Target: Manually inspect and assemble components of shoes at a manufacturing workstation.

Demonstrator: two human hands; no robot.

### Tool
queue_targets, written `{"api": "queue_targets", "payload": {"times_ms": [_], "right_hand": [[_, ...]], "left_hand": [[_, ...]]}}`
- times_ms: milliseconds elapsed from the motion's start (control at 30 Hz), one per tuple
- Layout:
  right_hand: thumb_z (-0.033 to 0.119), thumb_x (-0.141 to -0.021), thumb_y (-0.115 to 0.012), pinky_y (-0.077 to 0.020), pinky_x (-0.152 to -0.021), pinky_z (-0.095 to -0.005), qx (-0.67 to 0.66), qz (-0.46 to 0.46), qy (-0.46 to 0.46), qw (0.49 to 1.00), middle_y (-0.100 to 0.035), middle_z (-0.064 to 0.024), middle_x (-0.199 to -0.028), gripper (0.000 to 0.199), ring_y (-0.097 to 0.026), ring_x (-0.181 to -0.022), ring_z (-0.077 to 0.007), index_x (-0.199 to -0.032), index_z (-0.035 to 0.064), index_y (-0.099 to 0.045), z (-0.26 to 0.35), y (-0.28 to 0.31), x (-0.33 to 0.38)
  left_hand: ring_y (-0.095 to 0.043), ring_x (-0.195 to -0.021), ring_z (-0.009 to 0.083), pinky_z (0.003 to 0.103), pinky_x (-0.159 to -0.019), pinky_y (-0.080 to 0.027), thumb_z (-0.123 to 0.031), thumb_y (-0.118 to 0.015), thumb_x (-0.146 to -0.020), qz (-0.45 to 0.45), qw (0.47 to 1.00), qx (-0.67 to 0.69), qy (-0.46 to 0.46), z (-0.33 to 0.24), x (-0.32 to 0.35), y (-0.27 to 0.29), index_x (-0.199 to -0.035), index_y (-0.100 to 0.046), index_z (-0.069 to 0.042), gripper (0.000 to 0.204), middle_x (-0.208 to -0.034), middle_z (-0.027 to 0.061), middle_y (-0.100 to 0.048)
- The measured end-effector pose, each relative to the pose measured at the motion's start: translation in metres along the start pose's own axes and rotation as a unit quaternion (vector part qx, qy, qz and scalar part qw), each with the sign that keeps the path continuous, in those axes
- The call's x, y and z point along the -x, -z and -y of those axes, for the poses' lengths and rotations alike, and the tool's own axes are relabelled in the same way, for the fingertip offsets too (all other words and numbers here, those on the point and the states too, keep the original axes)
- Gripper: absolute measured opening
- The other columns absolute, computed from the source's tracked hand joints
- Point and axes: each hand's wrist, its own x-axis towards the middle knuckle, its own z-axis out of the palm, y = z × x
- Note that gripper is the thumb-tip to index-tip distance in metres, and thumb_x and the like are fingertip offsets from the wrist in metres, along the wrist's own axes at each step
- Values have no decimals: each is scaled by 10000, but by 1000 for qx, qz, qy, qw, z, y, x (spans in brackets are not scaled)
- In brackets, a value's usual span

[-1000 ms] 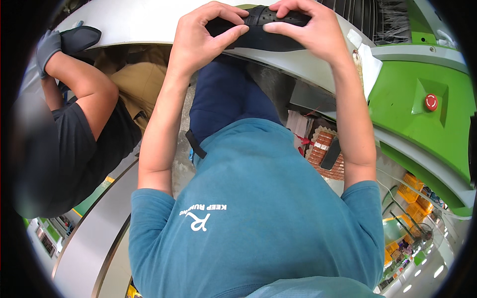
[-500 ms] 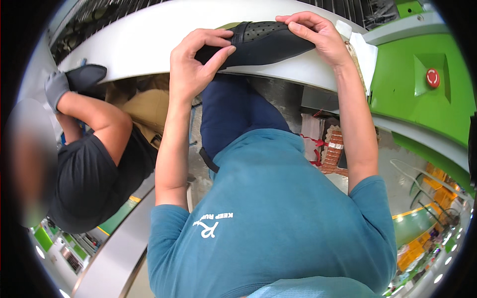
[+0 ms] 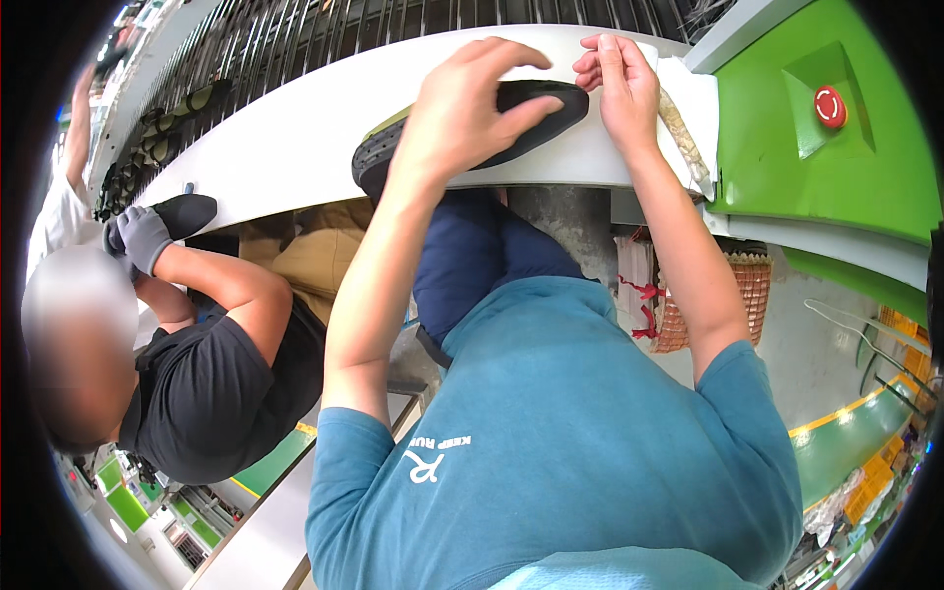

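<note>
A black shoe point(image 3: 549, 96) with a perforated part at its left end lies at a slant over the white work surface. My left hand point(image 3: 462, 113) reaches over the middle of the shoe, its thumb along the near side and its fingers bent over the far side, so much of the shoe is hidden. Just beyond the shoe's right end is my right hand point(image 3: 624, 93). Its fingers are curled in against the thumb, apart from the shoe. Whatever may be between those fingertips cannot be made out.
Behind the white surface point(image 3: 285, 128) runs a rack of dark bars point(image 3: 393, 29) with several shoes point(image 3: 162, 133) at its left. Green machinery with a red button point(image 3: 830, 107) stands right. At left, a person in gray gloves point(image 3: 145, 239) handles another dark shoe point(image 3: 187, 214).
The shoe has been turned end for end, its perforated part now at the left. My left hand has moved right, across its middle. My right hand has come off the shoe and curled up.
</note>
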Motion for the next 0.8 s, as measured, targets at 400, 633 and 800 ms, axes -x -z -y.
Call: {"api": "queue_targets", "payload": {"times_ms": [400,633,800], "right_hand": [[342,-1096,-625,-532,-675,-231,47,47,-19,998,-722,-24,-844,325,-652,-724,-78,-1097,32,-723,6,-2,0],[280,-1061,-702,-539,-940,-277,26,99,14,995,-756,-48,-1059,291,-685,-975,-112,-1228,41,-705,4,-7,-2],[139,-867,-861,-519,-1017,-377,158,160,154,962,-704,-112,-1190,259,-674,-1125,-249,-1080,60,-736,54,-17,16]], "left_hand": [[-716,-1050,190,309,-960,-588,37,-800,-915,-404,870,278,51,8,29,67,-1313,-610,19,441,-1162,130,-731],[-736,-1038,212,335,-957,-603,91,-826,-859,-400,842,263,249,27,152,45,-1212,-671,70,386,-1145,164,-743],[-734,-1072,218,343,-976,-592,126,-862,-799,-368,838,293,278,31,195,28,-1151,-714,78,384,-1139,175,-762]]}}
